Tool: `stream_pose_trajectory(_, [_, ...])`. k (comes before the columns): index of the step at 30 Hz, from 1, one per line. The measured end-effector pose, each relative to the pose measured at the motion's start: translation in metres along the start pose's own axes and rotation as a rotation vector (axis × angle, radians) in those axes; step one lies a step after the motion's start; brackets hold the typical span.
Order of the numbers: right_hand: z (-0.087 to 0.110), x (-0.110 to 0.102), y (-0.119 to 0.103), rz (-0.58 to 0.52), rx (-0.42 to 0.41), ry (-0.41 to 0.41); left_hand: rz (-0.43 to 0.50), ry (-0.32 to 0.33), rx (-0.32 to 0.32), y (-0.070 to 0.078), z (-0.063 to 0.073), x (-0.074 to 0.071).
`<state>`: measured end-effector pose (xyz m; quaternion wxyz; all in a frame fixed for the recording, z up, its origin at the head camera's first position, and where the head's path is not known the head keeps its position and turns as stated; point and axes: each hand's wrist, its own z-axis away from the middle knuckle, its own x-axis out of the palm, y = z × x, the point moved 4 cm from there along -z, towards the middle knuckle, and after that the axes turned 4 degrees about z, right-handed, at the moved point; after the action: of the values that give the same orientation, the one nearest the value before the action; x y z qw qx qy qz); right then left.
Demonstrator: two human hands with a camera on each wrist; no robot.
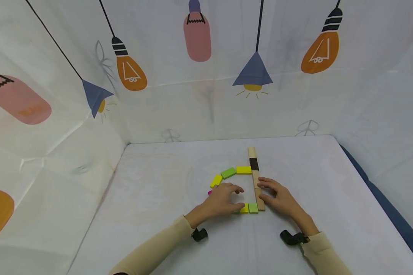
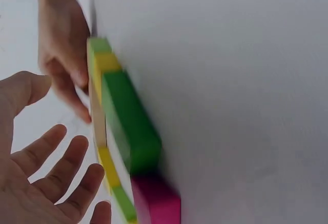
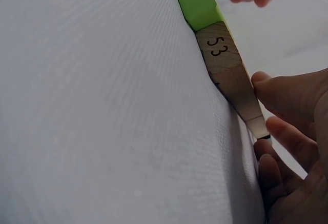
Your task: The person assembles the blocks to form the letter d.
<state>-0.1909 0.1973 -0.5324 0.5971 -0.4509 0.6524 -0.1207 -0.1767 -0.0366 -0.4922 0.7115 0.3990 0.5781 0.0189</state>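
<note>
Small wooden blocks lie in a D-like outline. Its straight side is a column of plain wooden blocks (image 1: 256, 178) with one black block (image 1: 254, 164) in it. Yellow (image 1: 243, 170), light green (image 1: 228, 173), magenta (image 2: 163, 206) and dark green blocks (image 2: 128, 119) make the curve. My left hand (image 1: 220, 199) hovers over the curve, fingers loosely spread and holding nothing; it hides part of the curve in the head view. My right hand (image 1: 281, 198) touches the column's right side with its thumb and fingertips. The lowest plain block (image 3: 220, 49) bears the number 53.
A white cloth-covered table (image 1: 151, 175) carries the blocks. Behind it and at the sides hangs a white sheet (image 1: 165, 103) printed with lamps and bulbs. Dark wrist cameras (image 1: 292, 237) sit at both sleeves.
</note>
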Motion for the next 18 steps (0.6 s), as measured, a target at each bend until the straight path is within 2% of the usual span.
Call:
stream_pose_trajectory(6, [-0.002, -0.001, -0.001, 0.0, -0.013, 0.0, -0.026, 0.069, -0.047, -0.028, 0.011, -0.028])
stream_pose_trajectory(13, [-0.001, -0.005, -0.001, 0.055, -0.008, -0.028, -0.078, 0.135, -0.13, -0.066, 0.029, -0.051])
stream_pose_trajectory(18, [-0.001, -0.011, -0.001, 0.072, 0.038, -0.057, -0.097, 0.191, -0.187, -0.09, 0.046, -0.07])
